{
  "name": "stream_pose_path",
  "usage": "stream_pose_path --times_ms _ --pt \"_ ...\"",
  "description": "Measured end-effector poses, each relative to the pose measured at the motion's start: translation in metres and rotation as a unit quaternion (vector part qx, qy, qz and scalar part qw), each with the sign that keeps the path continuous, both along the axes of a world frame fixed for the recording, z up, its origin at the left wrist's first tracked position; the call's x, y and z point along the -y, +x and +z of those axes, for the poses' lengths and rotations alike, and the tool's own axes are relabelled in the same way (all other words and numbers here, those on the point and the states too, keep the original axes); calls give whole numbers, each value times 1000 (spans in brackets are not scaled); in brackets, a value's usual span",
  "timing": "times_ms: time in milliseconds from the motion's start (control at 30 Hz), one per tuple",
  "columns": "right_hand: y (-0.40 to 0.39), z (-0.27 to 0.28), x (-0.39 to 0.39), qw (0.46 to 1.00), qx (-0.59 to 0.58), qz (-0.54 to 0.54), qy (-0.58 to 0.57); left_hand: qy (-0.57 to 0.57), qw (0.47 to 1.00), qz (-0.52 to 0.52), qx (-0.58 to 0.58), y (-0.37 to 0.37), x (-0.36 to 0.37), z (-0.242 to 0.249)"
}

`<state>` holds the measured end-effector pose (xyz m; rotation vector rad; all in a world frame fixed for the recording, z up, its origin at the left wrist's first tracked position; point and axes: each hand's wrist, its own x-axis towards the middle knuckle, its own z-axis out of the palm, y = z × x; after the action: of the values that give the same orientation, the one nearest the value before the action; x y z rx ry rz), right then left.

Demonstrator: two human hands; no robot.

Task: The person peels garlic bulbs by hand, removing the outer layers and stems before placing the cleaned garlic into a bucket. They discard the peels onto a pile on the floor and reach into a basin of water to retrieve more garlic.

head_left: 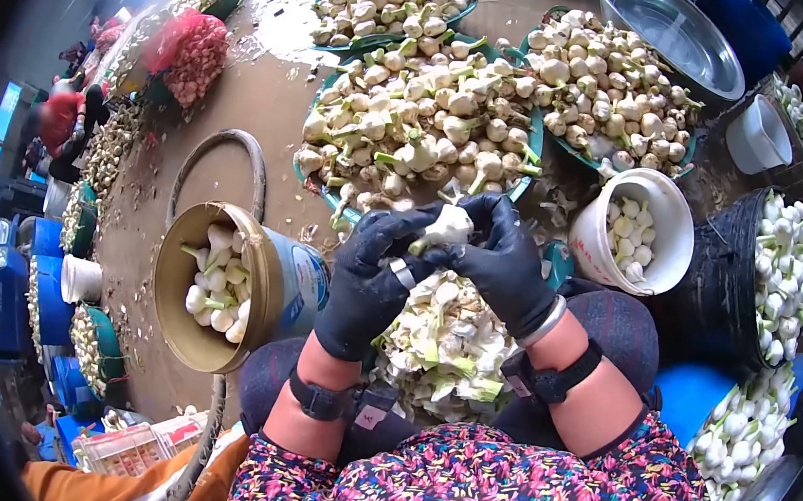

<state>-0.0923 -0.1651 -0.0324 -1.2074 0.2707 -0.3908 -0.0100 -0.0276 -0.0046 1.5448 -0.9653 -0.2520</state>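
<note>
In black gloves, my left hand [366,281] and my right hand [508,262] meet in front of me, fingers closed around one white garlic bulb [450,226]. Its root end points up and to the right, while a short green-white stem shows at the lower left. A shiny metal band [402,272] sits across a finger of my left hand. Below both hands, a heap of garlic peelings and stem ends [451,339] lies between my knees. Just beyond my fingers is a wide green tray [526,181] piled with unpeeled garlic bulbs [424,126].
On the left stands a tan bucket [257,319] with peeled bulbs; a white bucket [589,236] of them is at the right. More garlic trays [393,5] fill the back. A black basket [727,275] is far right. A hose [261,167] curves over the floor. A person [63,117] sits far left.
</note>
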Motion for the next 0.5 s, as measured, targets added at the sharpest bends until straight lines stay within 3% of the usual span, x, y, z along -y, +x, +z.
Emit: stream_pose_path --times_ms 67,133,333,433,467,500 --pt "1 7 2 999 11 -10 -33 18 1000 16 -1 -1 -3 9" --pt "-5 24 17 976 -89 107 166 3 956 34 -291 6 -10 13" --pt "-5 19 13 988 -67 126 59 37 954 2 -299 7 -13 18" --pt "-2 21 13 989 -28 144 -18 58 967 -4 -247 6 -11 19" --pt "-2 26 12 968 -2 82 -238 57 967 -2 -247 6 -12 18" --pt "-1 31 10 895 27 15 -445 43 968 18 -248 7 -12 16"
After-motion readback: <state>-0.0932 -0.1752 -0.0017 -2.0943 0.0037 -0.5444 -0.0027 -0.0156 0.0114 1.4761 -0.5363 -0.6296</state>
